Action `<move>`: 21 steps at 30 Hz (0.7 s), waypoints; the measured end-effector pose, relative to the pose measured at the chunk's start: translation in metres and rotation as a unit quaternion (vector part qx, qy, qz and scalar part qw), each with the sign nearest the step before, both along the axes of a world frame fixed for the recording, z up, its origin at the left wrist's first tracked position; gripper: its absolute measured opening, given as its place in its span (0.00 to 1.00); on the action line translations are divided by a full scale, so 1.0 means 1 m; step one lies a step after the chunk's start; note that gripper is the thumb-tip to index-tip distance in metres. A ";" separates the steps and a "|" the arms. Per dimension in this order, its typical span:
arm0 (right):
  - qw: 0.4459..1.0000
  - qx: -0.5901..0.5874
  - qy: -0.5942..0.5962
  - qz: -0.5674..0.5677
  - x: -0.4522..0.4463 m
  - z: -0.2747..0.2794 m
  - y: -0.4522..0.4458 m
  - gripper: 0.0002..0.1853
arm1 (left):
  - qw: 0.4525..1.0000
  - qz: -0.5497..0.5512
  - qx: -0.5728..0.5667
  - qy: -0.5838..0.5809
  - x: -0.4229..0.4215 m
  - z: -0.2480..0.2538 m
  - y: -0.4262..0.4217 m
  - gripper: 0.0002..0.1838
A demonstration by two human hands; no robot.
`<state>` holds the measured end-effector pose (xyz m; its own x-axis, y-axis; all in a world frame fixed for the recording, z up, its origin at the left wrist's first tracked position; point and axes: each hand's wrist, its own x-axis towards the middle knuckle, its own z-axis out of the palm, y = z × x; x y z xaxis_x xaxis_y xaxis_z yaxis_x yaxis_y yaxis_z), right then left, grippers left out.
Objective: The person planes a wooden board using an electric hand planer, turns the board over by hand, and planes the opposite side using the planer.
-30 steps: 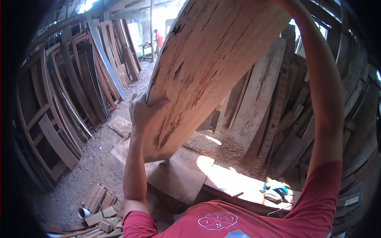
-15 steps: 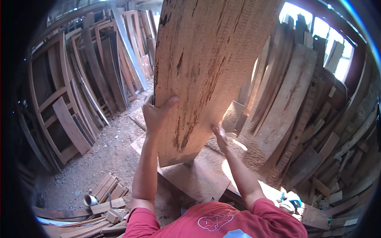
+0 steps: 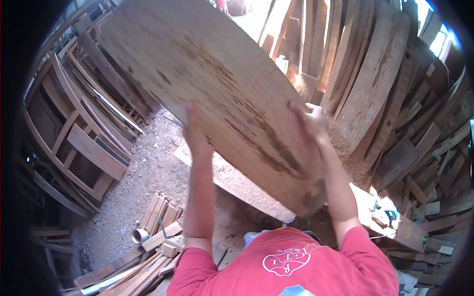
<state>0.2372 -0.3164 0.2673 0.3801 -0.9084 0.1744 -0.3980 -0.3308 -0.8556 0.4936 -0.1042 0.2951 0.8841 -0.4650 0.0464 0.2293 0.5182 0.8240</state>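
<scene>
Board: slanted, upper left to lower centre of frame | Left hand: pinches board's lower-left edge, thumb on face | Right hand: pinches opposite edge, right of centre | Wood pieces: piled, lower left, beside white cup

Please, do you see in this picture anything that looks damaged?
Yes: the board, held by the left hand and right hand, has long, ragged streaks, much darker than the rest of its face; possibly cracks or rot.
</scene>
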 end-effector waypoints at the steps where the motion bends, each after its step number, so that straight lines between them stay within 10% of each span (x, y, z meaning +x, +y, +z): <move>1: 0.994 0.012 0.110 0.000 -0.006 0.000 -0.007 0.54 | 0.999 0.006 -0.002 0.047 -0.012 -0.024 -0.002 0.48; 6: 0.971 0.137 0.195 0.027 -0.035 -0.044 0.008 0.55 | 0.959 0.026 0.231 0.161 -0.060 -0.194 0.008 0.45; 9: 0.969 0.229 0.081 -0.045 -0.075 -0.202 -0.004 0.45 | 0.929 0.003 0.322 0.182 -0.104 -0.266 0.036 0.46; 14: 0.890 0.359 0.270 0.077 -0.121 -0.207 0.006 0.51 | 0.830 -0.122 0.521 0.158 -0.140 -0.330 0.068 0.60; 16: 0.931 0.043 0.359 0.055 -0.150 -0.267 -0.013 0.47 | 0.812 -0.164 0.535 0.164 -0.144 -0.329 0.067 0.63; 21: 0.903 0.052 0.426 0.002 -0.133 -0.255 -0.017 0.45 | 0.788 -0.231 0.551 0.146 -0.132 -0.353 0.048 0.68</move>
